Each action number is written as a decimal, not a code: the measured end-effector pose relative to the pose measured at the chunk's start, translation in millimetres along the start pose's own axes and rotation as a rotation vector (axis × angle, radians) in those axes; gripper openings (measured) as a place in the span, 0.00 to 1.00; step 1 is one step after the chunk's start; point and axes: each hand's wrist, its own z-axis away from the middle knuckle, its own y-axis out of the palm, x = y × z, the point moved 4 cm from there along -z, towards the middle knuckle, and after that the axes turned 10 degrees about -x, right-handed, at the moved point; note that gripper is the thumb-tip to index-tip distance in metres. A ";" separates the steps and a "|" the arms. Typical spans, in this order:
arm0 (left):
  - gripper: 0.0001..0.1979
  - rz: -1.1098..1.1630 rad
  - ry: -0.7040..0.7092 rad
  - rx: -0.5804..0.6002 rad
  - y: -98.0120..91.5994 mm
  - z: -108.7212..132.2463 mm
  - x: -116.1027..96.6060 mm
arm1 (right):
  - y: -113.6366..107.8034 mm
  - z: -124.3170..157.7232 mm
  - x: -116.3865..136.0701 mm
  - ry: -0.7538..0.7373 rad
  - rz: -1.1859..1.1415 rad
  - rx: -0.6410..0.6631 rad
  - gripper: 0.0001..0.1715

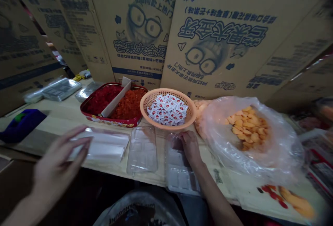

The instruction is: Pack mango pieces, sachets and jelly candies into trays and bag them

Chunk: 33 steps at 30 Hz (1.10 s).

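The person's right hand (190,147) is at the far end of a clear compartmented tray (179,177) on the bench (161,153), near a second tray (142,155). The left hand (61,158), loosely spread, is beside clear plastic sleeves (106,146).

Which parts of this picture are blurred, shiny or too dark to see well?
Head view: the left hand looks blurred; head view: pale reflections lie on the clear plastic bag; head view: deep shadow hides most detail below the front edge of the table.
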 end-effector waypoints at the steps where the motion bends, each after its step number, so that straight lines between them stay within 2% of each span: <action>1: 0.07 0.016 -0.017 0.057 22.2 6.8 -0.5 | -1.8 -0.2 0.2 0.011 -0.035 -0.019 0.14; 3: 0.05 0.195 -0.180 0.251 70.0 27.3 -1.5 | -8.3 -1.6 1.8 0.057 -0.104 -0.078 0.13; 6: 0.15 0.418 -0.535 0.585 137.7 70.2 -10.9 | -24.5 -5.0 11.8 0.124 -0.178 -0.149 0.12; 7: 0.21 0.503 -0.624 0.657 156.5 83.2 -17.7 | -31.1 -6.3 17.6 0.129 -0.195 -0.159 0.11; 9: 0.28 0.692 -0.768 0.752 188.1 103.5 -34.0 | -45.1 -9.4 30.7 0.098 -0.224 -0.160 0.10; 12: 0.26 0.888 -0.974 0.890 221.1 120.9 -56.0 | -69.3 -16.2 37.9 0.018 -0.225 -0.181 0.11; 14: 0.22 0.909 -1.068 0.960 232.2 124.2 -64.9 | -89.4 -23.4 20.9 0.027 -0.128 -0.238 0.13; 17: 0.21 0.876 -1.134 0.968 236.9 121.0 -69.9 | -120.1 -37.1 -44.0 0.245 0.276 -0.238 0.16; 18: 0.21 0.867 -1.146 0.976 237.1 120.1 -71.0 | -126.7 -41.1 -71.5 0.331 0.449 -0.133 0.16; 21: 0.21 0.856 -1.164 1.010 238.6 120.3 -74.3 | -141.8 -50.9 -141.2 0.409 0.568 -0.005 0.15; 23: 0.21 0.841 -1.183 1.017 241.5 122.6 -75.9 | -143.5 -54.3 -172.5 0.431 0.598 0.044 0.16; 27: 0.22 0.819 -1.227 0.973 249.9 126.9 -76.9 | -135.2 -57.1 -200.6 0.472 0.628 0.086 0.15; 30: 0.23 0.815 -1.246 0.968 254.8 128.4 -77.7 | -134.1 -60.2 -205.8 0.524 0.588 0.051 0.13; 33: 0.23 0.809 -1.242 0.994 258.2 128.8 -79.1 | -145.5 -61.9 -201.2 0.603 0.478 -0.030 0.14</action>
